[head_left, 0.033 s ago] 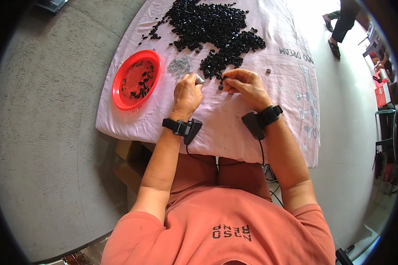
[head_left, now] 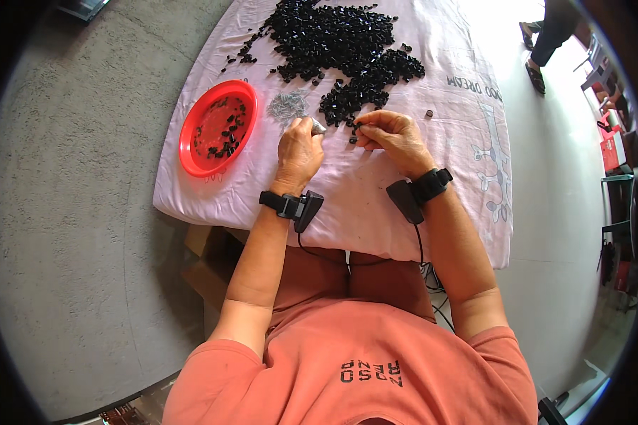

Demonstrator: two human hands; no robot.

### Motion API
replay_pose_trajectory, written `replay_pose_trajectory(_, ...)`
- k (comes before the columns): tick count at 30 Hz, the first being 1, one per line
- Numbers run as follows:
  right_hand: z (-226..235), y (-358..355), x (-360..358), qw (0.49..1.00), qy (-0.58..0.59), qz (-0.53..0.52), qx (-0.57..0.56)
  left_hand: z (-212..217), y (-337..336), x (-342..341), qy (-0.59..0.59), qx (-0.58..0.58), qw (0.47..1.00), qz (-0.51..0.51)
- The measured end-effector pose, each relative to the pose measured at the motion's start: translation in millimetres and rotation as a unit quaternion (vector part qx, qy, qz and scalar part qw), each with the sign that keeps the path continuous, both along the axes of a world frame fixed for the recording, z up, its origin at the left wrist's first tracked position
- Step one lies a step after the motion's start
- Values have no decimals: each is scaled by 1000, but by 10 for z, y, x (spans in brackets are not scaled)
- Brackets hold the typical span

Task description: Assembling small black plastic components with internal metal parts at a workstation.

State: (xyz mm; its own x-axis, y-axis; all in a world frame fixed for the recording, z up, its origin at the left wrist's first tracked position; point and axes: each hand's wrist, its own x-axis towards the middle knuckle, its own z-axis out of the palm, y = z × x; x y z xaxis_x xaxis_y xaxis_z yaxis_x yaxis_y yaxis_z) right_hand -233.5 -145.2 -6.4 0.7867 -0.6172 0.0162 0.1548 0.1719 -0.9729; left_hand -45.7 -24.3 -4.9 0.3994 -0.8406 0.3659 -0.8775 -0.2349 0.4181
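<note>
My left hand (head_left: 299,150) is closed, with a small silvery-grey bundle (head_left: 318,128) sticking out past its fingers. Just beyond it lies a loose heap of thin silvery pins (head_left: 286,105). My right hand (head_left: 393,138) is pinched at the near edge of a large pile of small black pieces (head_left: 333,42). A small black piece (head_left: 356,126) shows at its fingertips, though partly covered by them. Another single black piece (head_left: 352,140) rests on the cloth between the two hands.
A red round basin (head_left: 186,157) holding several black pieces stands left of my hands. Pink printed cloth (head_left: 361,205) covers the table. One stray piece (head_left: 429,113) lies to the right. Cables hang from my wrist straps. A person's legs (head_left: 551,39) show at far right.
</note>
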Motion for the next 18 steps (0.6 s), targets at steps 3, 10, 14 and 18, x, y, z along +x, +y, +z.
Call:
replay_pose_trajectory(3, -39, -17, 6, 1000, -4, 11, -9, 147, 14, -105, 116, -13, 993, 7)
replay_pose_trajectory(10, 7, 22, 5, 1000, 5, 24, 3, 363, -24, -340, 236, -96, 963, -81)
replay_pose_trajectory(14, 0, 15, -1, 999, 2, 37, 6, 378, -58, -424, 229, -118, 964, -71)
replay_pose_trajectory(18, 34, 47, 5, 999, -4, 30, 15, 446, -48, -431, 212, -83, 969, -95)
